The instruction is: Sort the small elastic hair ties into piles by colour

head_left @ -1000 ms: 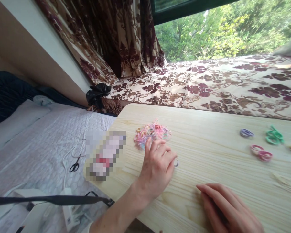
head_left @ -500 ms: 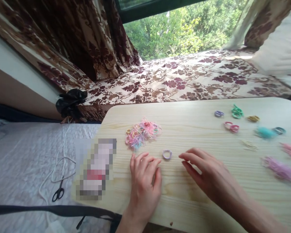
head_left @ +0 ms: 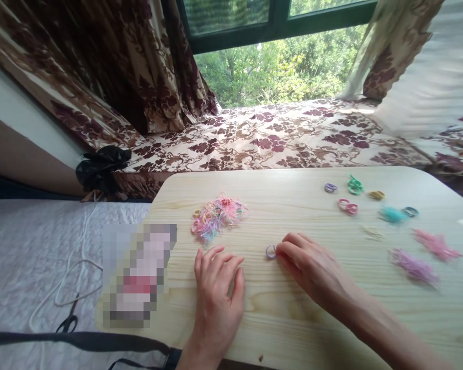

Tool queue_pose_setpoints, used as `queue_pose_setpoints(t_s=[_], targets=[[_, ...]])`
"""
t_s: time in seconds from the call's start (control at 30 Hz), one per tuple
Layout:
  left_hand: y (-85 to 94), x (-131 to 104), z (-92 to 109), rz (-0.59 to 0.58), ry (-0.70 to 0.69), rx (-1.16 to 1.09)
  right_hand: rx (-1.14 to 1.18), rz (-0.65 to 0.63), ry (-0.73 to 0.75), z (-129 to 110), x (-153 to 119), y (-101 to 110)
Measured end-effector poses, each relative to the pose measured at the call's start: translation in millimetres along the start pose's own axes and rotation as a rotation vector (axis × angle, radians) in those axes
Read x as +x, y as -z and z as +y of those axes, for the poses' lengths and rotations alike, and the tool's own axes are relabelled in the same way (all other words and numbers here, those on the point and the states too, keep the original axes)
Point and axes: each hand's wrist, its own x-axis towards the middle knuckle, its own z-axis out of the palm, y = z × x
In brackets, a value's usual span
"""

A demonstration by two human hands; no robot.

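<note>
My right hand (head_left: 308,262) pinches the right edge of a small lilac hair tie (head_left: 270,251) above the wooden table. Its thumb and fingertips are closed on the ring. To the left, my left hand (head_left: 219,288) rests on the tabletop with fingers spread and nothing in it. Just beyond its fingertips lies a mixed pile of hair ties and thin strands (head_left: 218,215), mostly pink with some blue and yellow.
Sorted on the right of the table (head_left: 254,180) are a purple tie (head_left: 331,188), green ties (head_left: 355,185), pink ties (head_left: 348,206), a teal bundle (head_left: 392,215), a pink bundle (head_left: 437,244) and a lilac bundle (head_left: 414,267). Scissors (head_left: 68,322) lie on the bed at left.
My right hand has moved to the lilac hair tie and closed on its edge. My left hand stays spread on the table. The whole view has shifted slightly.
</note>
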Motion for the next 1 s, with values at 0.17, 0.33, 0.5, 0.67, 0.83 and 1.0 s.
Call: queue_pose_setpoints(t_s=[0.17, 0.33, 0.5, 0.67, 0.83, 1.0], targets=[[-1.1, -1.7, -4.0, 0.021, -0.039, 0.019, -0.020, 0.099, -0.055, 11.6, -36.6, 9.9], [-3.2, -2.3, -10.1, 0.049, -0.091, 0.047, 0.024, 0.215, -0.125, 29.2, -66.5, 13.8], [-6.7, -2.7, -16.8, 0.060, -0.141, 0.080, 0.027, 0.159, -0.156, 36.4, -68.8, 18.1], [-8.2, -1.2, -13.9, 0.077, -0.118, 0.078, 0.026, 0.003, -0.127, 22.9, -51.9, 19.1], [-7.2, -1.0, -12.0, 0.084, -0.071, 0.071, 0.036, 0.005, -0.098, 15.0, -41.6, 11.2], [-7.1, 17.0, -5.6, 0.057, -0.074, 0.167, 0.050, 0.099, -0.048, 16.7, -42.0, 5.8]])
